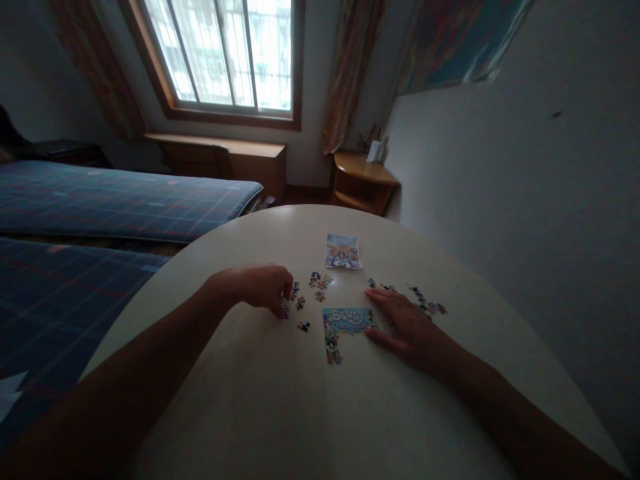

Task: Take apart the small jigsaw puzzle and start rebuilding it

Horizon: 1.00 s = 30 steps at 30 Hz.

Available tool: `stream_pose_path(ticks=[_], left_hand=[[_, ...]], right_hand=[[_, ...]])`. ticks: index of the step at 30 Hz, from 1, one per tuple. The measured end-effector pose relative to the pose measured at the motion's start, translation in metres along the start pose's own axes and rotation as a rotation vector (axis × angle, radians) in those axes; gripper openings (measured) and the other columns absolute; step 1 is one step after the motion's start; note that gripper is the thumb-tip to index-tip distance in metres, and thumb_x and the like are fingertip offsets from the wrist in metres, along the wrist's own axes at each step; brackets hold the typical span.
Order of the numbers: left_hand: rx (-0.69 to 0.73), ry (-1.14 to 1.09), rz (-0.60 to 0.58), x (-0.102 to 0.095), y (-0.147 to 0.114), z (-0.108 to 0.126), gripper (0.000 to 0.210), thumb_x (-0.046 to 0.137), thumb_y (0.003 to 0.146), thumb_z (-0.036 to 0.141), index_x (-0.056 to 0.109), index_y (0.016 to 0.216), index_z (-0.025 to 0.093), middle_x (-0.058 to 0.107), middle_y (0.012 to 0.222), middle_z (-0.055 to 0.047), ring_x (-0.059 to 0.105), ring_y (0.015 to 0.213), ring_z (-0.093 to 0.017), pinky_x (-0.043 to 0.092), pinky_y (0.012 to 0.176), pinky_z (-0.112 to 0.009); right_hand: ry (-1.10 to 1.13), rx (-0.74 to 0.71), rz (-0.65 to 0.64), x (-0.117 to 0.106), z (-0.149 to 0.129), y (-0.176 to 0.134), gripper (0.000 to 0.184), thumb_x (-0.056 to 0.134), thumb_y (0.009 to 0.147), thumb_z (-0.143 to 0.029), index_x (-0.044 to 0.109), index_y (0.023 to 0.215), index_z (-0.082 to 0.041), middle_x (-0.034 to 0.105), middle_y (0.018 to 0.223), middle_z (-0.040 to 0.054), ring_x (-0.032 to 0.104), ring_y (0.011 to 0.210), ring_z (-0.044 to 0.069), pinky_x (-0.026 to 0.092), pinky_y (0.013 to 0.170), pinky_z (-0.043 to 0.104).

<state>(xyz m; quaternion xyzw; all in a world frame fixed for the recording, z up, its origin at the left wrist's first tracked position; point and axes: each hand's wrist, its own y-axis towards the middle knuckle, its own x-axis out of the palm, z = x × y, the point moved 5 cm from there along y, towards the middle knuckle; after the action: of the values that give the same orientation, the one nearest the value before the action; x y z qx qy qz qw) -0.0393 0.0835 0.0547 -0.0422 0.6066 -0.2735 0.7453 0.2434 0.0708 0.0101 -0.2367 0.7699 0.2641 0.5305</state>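
Observation:
On the table, a partly joined jigsaw puzzle [347,321] has a top strip with "Bluey" lettering and a left column running down. My right hand [407,327] lies flat with fingers spread; its thumb touches the puzzle's right end, and its fingertips reach loose pieces [387,288] beyond. To the left, my left hand [263,288] has curled fingers, thumb and forefinger close about a small puzzle piece [286,311]. Loose pieces [300,303] lie just right of that hand, with a single dark-and-yellow piece [303,326] nearer me. Part of the right-hand pieces is hidden under my hand.
A printed picture sheet [343,252] lies beyond the puzzle, near another cluster of pieces [319,283]. More pieces [427,303] are right of my right hand. The round table [240,407] adjoins a plaid bed [125,200] at left and a wall [500,187] at right.

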Motion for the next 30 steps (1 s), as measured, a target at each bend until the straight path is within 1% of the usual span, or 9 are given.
stream_pose_path(ticks=[4, 8, 12, 14, 18, 21, 24, 27, 30], left_hand=[[-0.047, 0.065, 0.013, -0.001, -0.006, 0.006, 0.034, 0.083, 0.06, 0.029, 0.071, 0.091, 0.02, 0.069, 0.081, -0.002, 0.058, 0.065, -0.017, 0.038, 0.059, -0.026], [-0.1, 0.121, 0.018, -0.003, -0.009, 0.001, 0.03, 0.082, 0.062, 0.025, 0.07, 0.089, 0.02, 0.069, 0.08, -0.003, 0.058, 0.067, -0.018, 0.038, 0.06, -0.026], [-0.123, 0.112, 0.037, -0.001, -0.017, -0.003, 0.031, 0.08, 0.066, 0.03, 0.068, 0.094, 0.021, 0.071, 0.086, -0.003, 0.061, 0.071, -0.019, 0.037, 0.06, -0.026], [-0.132, 0.109, 0.095, -0.001, -0.024, -0.005, 0.03, 0.077, 0.071, 0.033, 0.067, 0.097, 0.022, 0.071, 0.09, -0.003, 0.062, 0.075, -0.02, 0.037, 0.061, -0.026], [-0.17, 0.093, 0.273, 0.005, -0.037, -0.013, 0.027, 0.07, 0.079, 0.034, 0.063, 0.103, 0.024, 0.071, 0.096, -0.003, 0.064, 0.084, -0.022, 0.037, 0.062, -0.027], [-0.186, -0.005, 0.379, 0.02, -0.041, -0.017, 0.025, 0.065, 0.083, 0.038, 0.062, 0.104, 0.025, 0.071, 0.096, -0.002, 0.064, 0.081, -0.02, 0.037, 0.06, -0.027], [-0.208, -0.08, 0.487, 0.036, -0.042, -0.019, 0.026, 0.056, 0.089, 0.041, 0.063, 0.108, 0.025, 0.07, 0.101, -0.003, 0.064, 0.082, -0.019, 0.041, 0.064, -0.028], [-0.248, -0.089, 0.511, 0.044, -0.043, -0.018, 0.027, 0.052, 0.091, 0.044, 0.066, 0.108, 0.027, 0.069, 0.106, -0.003, 0.064, 0.085, -0.02, 0.043, 0.067, -0.029], [-0.264, -0.112, 0.514, 0.045, -0.044, -0.016, 0.024, 0.051, 0.092, 0.039, 0.068, 0.103, 0.026, 0.068, 0.107, -0.003, 0.064, 0.084, -0.019, 0.043, 0.069, -0.029]], right_hand=[[-0.007, 0.006, -0.019, 0.0, 0.0, 0.0, 0.068, 0.05, 0.092, -0.057, 0.04, 0.147, -0.018, 0.046, 0.148, 0.0166, 0.042, 0.138, 0.033, 0.036, 0.113, 0.055], [-0.016, 0.023, -0.042, 0.0, -0.001, 0.001, 0.069, 0.049, 0.093, -0.059, 0.04, 0.146, -0.016, 0.045, 0.149, 0.0178, 0.041, 0.138, 0.033, 0.035, 0.114, 0.055], [-0.011, 0.011, -0.026, 0.0, -0.001, 0.001, 0.067, 0.049, 0.093, -0.058, 0.041, 0.145, -0.017, 0.047, 0.148, 0.0172, 0.042, 0.138, 0.033, 0.035, 0.114, 0.055], [-0.006, -0.002, -0.009, 0.0, -0.001, 0.001, 0.066, 0.05, 0.093, -0.057, 0.041, 0.145, -0.018, 0.048, 0.147, 0.0167, 0.043, 0.137, 0.033, 0.036, 0.113, 0.055], [-0.004, -0.006, 0.006, 0.0, -0.002, 0.002, 0.066, 0.051, 0.092, -0.057, 0.043, 0.145, -0.019, 0.049, 0.147, 0.0164, 0.044, 0.136, 0.034, 0.037, 0.112, 0.056], [-0.007, -0.004, 0.0, 0.0, -0.003, 0.003, 0.066, 0.05, 0.092, -0.057, 0.043, 0.145, -0.017, 0.049, 0.146, 0.0175, 0.044, 0.136, 0.034, 0.037, 0.112, 0.057], [-0.001, -0.018, 0.019, 0.0, -0.003, 0.003, 0.065, 0.051, 0.092, -0.056, 0.043, 0.145, -0.019, 0.05, 0.146, 0.0165, 0.044, 0.136, 0.034, 0.037, 0.112, 0.057], [0.0, -0.019, 0.025, 0.0, -0.002, 0.002, 0.065, 0.051, 0.092, -0.056, 0.043, 0.146, -0.02, 0.05, 0.146, 0.0157, 0.044, 0.136, 0.033, 0.037, 0.112, 0.056], [-0.004, -0.011, 0.02, 0.001, -0.001, 0.001, 0.065, 0.051, 0.092, -0.056, 0.043, 0.146, -0.02, 0.05, 0.146, 0.0153, 0.044, 0.137, 0.032, 0.037, 0.113, 0.055]])
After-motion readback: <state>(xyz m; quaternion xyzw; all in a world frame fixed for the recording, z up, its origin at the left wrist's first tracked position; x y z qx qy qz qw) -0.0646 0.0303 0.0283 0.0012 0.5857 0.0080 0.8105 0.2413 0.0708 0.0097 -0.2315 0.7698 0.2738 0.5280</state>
